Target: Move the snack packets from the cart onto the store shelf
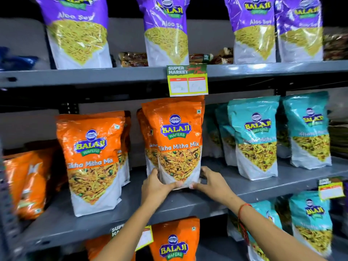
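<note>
An orange Tikha Mitha Mix packet [177, 140] stands upright on the middle grey shelf [131, 210], in front of another orange packet behind it. My left hand [157, 185] grips its lower left corner and my right hand [209, 178] grips its lower right corner, thumbs meeting at the bottom edge. A second orange packet [92, 159] stands to the left on the same shelf. The cart is out of view.
Teal packets [254, 138] fill the right of the middle shelf. Purple Aloo Sev packets [77, 32] line the upper shelf. A yellow price tag [188, 81] hangs just above the held packet. More orange packets [175, 242] and teal ones sit on the shelf below.
</note>
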The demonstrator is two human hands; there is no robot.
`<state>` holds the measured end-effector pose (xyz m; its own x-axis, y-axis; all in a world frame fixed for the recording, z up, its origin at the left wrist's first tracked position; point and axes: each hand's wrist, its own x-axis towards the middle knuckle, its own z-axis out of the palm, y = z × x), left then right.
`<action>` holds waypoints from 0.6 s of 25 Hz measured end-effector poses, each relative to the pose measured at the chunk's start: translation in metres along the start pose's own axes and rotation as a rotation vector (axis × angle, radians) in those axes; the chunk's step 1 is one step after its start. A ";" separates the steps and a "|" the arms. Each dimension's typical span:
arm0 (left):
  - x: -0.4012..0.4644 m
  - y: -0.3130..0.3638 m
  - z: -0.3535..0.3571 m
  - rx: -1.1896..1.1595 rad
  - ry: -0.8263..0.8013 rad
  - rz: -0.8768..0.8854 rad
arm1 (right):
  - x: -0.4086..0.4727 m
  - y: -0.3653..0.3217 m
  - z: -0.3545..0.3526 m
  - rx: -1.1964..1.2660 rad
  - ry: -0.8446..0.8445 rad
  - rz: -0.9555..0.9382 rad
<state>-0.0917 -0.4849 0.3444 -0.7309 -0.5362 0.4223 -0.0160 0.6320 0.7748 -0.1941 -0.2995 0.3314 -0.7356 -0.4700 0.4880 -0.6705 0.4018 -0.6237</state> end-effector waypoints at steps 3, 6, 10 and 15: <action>-0.010 -0.012 -0.014 0.065 0.049 -0.043 | 0.002 -0.008 0.015 0.016 -0.099 0.000; -0.012 -0.017 -0.019 0.148 0.049 -0.066 | 0.005 -0.010 0.022 -0.005 -0.149 -0.001; -0.012 -0.020 -0.019 0.147 0.030 -0.090 | 0.007 -0.011 0.024 -0.022 -0.167 0.001; -0.014 -0.020 -0.020 0.116 0.024 -0.094 | 0.008 -0.014 0.024 0.006 -0.196 0.003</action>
<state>-0.0675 -0.5012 0.3321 -0.7061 -0.6081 0.3628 -0.1632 0.6383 0.7523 -0.1886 -0.3278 0.3296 -0.7040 -0.6130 0.3587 -0.6676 0.3987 -0.6288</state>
